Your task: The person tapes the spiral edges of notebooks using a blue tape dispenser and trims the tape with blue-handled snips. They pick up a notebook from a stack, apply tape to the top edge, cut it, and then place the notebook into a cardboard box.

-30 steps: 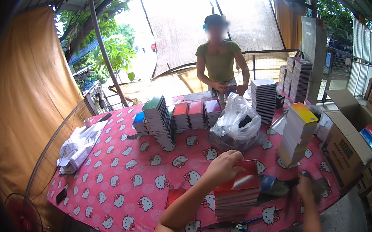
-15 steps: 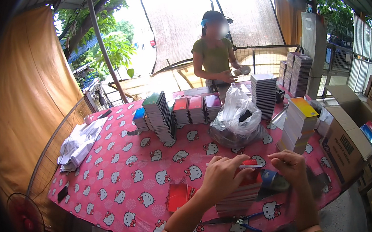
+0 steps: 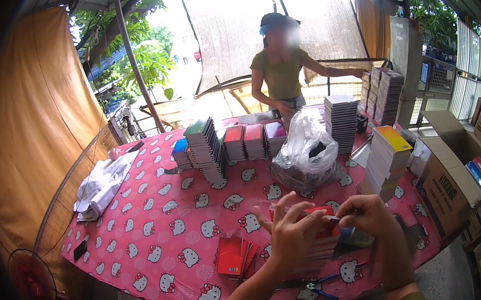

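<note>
My left hand (image 3: 291, 232) and my right hand (image 3: 368, 217) meet over a stack of red-covered booklets (image 3: 320, 243) near the table's front edge. Both pinch a small thin item between thumbs and fingertips; it is too small to tell what it is. The left hand's other fingers are spread above the stack's top cover. A few loose red booklets (image 3: 233, 256) lie fanned on the pink cartoon-cat tablecloth (image 3: 166, 228) just left of my left forearm. Blue-handled pliers (image 3: 313, 286) rest at the table's front edge below my hands.
A person in an olive shirt (image 3: 280, 74) stands behind the table. Rows and stacks of booklets (image 3: 211, 147) stand mid-table beside a clear plastic bag (image 3: 306, 153). A yellow-topped stack (image 3: 387, 159) and open cardboard boxes (image 3: 452, 186) are at right. White cloth bundle (image 3: 99, 188) lies left.
My right hand came up from the table's right edge to join my left over the red stack. The person at the back shifted and reached toward the stacks at right.
</note>
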`<state>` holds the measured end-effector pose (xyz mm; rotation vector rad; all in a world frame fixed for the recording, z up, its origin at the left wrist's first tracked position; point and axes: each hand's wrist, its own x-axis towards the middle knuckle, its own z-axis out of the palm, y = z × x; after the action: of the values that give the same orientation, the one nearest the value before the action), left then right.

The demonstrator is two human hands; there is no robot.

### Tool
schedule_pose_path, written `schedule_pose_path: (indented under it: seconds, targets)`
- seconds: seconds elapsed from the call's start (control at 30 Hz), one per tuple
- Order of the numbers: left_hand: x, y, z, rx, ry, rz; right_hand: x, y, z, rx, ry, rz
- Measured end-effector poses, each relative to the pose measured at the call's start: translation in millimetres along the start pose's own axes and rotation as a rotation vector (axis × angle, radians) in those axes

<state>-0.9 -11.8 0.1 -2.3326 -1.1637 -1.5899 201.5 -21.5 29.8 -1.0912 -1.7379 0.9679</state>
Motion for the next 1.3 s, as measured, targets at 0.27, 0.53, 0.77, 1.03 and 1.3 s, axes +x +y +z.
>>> schedule_pose_path:
  seconds: [0.27, 0.53, 0.77, 1.03, 1.3]
  targets:
    - [-6.1, -3.7, 6.8, -0.134, -0.003, -0.042, -2.1, -1.9, 6.5, -0.398, 0.079, -0.244]
    - [-1.4, 3.0, 3.5, -0.039, 0.019, -0.071, -5.1, -8.5, 15.3, -0.441, 0.191, -0.276]
    - [-3.6, -1.9, 5.7, -0.139, 0.001, -0.089, -1.6, -0.9, 14.3, -0.560, 0.196, -0.411]
    - [-9.4, -7.2, 9.5, -0.140, -0.035, -0.132, 0.0, 2.9, 18.7, -0.596, 0.168, -0.386]
    - [-4.3, -4.5, 3.1, -0.178, -0.037, -0.075, -0.1, -13.1, 25.7, -0.526, 0.208, -0.348]
